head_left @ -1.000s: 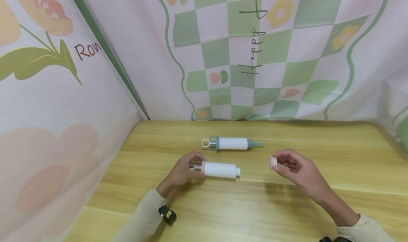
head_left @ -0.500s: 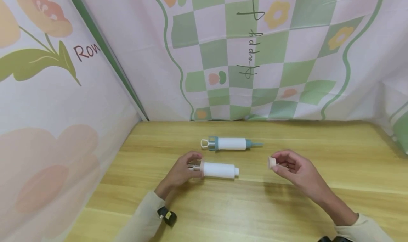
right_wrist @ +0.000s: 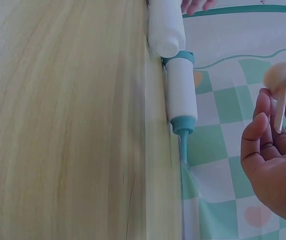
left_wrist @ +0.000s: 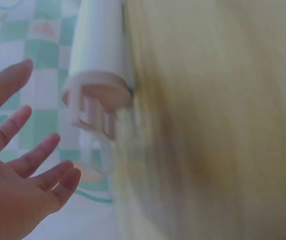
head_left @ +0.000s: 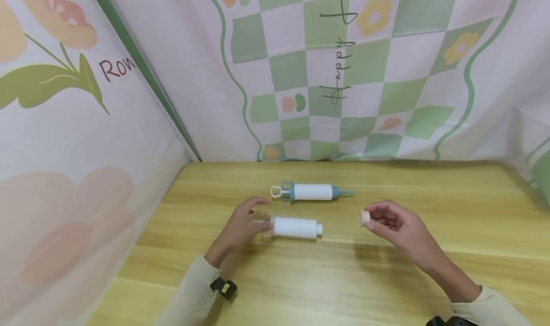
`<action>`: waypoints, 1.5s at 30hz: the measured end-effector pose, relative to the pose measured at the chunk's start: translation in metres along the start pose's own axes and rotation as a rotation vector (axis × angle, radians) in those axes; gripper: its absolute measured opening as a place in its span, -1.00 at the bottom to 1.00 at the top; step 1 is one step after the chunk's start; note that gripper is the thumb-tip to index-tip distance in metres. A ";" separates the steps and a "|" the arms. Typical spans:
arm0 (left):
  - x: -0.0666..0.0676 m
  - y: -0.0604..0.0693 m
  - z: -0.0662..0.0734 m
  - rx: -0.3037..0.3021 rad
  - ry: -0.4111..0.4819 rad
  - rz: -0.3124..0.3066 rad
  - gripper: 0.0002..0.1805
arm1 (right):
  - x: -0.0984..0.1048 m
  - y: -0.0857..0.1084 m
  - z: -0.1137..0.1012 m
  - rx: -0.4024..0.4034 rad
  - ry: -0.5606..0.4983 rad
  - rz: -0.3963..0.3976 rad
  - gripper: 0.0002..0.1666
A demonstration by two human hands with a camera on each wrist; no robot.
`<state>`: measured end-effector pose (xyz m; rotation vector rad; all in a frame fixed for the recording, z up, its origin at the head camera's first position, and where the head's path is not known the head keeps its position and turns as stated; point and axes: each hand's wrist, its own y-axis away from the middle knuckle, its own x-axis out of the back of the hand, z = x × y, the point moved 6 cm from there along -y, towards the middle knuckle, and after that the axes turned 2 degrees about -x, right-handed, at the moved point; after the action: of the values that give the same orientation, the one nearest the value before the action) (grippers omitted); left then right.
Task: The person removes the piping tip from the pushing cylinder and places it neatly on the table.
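A white syringe-like tube (head_left: pixel 296 227) with a pale pink collar and a short spout lies on the table, spout to the right. At its collar end is my left hand (head_left: pixel 238 228), fingers spread; the left wrist view shows the hand (left_wrist: pixel 23 165) apart from the pink frame (left_wrist: pixel 97 90). My right hand (head_left: pixel 399 228) is raised to the right of the spout. Between thumb and fingertips it pinches a cream nozzle cap (head_left: pixel 364 218), wide end facing left. In the right wrist view the cap's thin stem (right_wrist: pixel 280 110) points toward the palm.
Behind the white tube lies a second syringe (head_left: pixel 312 192) with a teal collar, teal nozzle and white loop handle. The wooden table (head_left: pixel 326 288) ends at a patterned cloth (head_left: pixel 326 68) at the back; another cloth (head_left: pixel 142 140) hangs at the left.
My left hand has let go of the white tube's collar end, its fingers spreading and drawing back slightly left. The tube stays on the table. The right hand still holds the cap, almost unmoved.
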<state>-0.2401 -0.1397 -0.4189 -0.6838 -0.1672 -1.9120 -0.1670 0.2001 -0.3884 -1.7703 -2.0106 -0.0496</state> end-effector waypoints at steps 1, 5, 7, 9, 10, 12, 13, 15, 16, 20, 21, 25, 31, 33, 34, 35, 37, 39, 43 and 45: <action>-0.001 -0.001 0.004 -0.014 -0.021 0.002 -0.40 | 0.000 0.000 0.000 -0.001 -0.001 0.004 -0.70; -0.004 -0.003 0.018 -0.037 -0.089 0.014 -0.41 | 0.001 0.000 -0.001 -0.002 -0.016 0.007 -0.71; -0.005 -0.004 0.024 -0.049 -0.119 0.028 -0.42 | 0.001 0.000 -0.001 0.000 -0.022 0.006 -0.72; -0.007 -0.004 0.029 -0.054 -0.154 0.043 -0.42 | 0.000 0.001 -0.002 0.003 -0.022 0.003 -0.72; -0.008 -0.004 0.032 -0.057 -0.162 0.050 -0.42 | 0.000 0.001 -0.002 0.004 -0.022 0.002 -0.72; -0.010 -0.004 0.037 -0.064 -0.169 0.064 -0.42 | 0.000 0.002 -0.002 0.006 -0.017 0.004 -0.72; -0.011 -0.004 0.038 -0.062 -0.169 0.070 -0.43 | 0.000 0.002 -0.003 0.007 -0.015 0.003 -0.72; -0.013 -0.004 0.042 -0.068 -0.151 0.077 -0.43 | 0.000 0.003 -0.003 0.009 -0.013 0.004 -0.72; -0.014 -0.004 0.044 -0.075 -0.141 0.081 -0.43 | 0.000 0.003 -0.004 0.010 -0.014 0.004 -0.73; -0.018 -0.005 0.050 -0.110 -0.109 0.098 -0.41 | -0.001 0.004 -0.005 0.012 -0.021 0.009 -0.72; -0.019 -0.006 0.052 -0.121 -0.107 0.101 -0.40 | -0.002 0.004 -0.005 0.010 -0.024 0.009 -0.72; -0.026 -0.006 0.058 -0.144 -0.103 0.093 -0.39 | -0.004 0.004 -0.005 0.001 -0.033 0.009 -0.72; -0.039 -0.009 0.066 -0.171 -0.055 0.057 -0.40 | -0.006 0.004 -0.005 -0.006 -0.040 0.013 -0.72; -0.043 -0.009 0.069 -0.173 -0.027 0.044 -0.40 | -0.007 0.005 -0.004 -0.008 -0.048 0.011 -0.72; -0.045 -0.010 0.070 -0.172 -0.017 0.039 -0.40 | -0.008 0.005 -0.003 -0.008 -0.048 0.011 -0.72; -0.047 -0.010 0.071 -0.169 -0.005 0.034 -0.40 | -0.009 0.005 -0.003 -0.009 -0.049 0.011 -0.72; -0.052 -0.011 0.073 -0.162 0.025 0.021 -0.40 | -0.010 0.005 -0.002 -0.009 -0.048 0.011 -0.73; -0.057 -0.012 0.074 -0.150 0.046 0.012 -0.39 | -0.011 0.006 -0.001 -0.011 -0.050 0.011 -0.73; -0.067 -0.015 0.075 -0.132 0.099 -0.003 -0.39 | -0.013 0.006 -0.001 -0.019 -0.059 0.008 -0.73; -0.072 -0.016 0.076 -0.123 0.124 -0.008 -0.40 | -0.014 0.005 -0.001 -0.021 -0.067 0.006 -0.73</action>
<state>-0.2042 -0.0445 -0.3912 -0.6447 0.0260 -1.9785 -0.1610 0.1881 -0.3940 -1.8140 -2.0581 -0.0103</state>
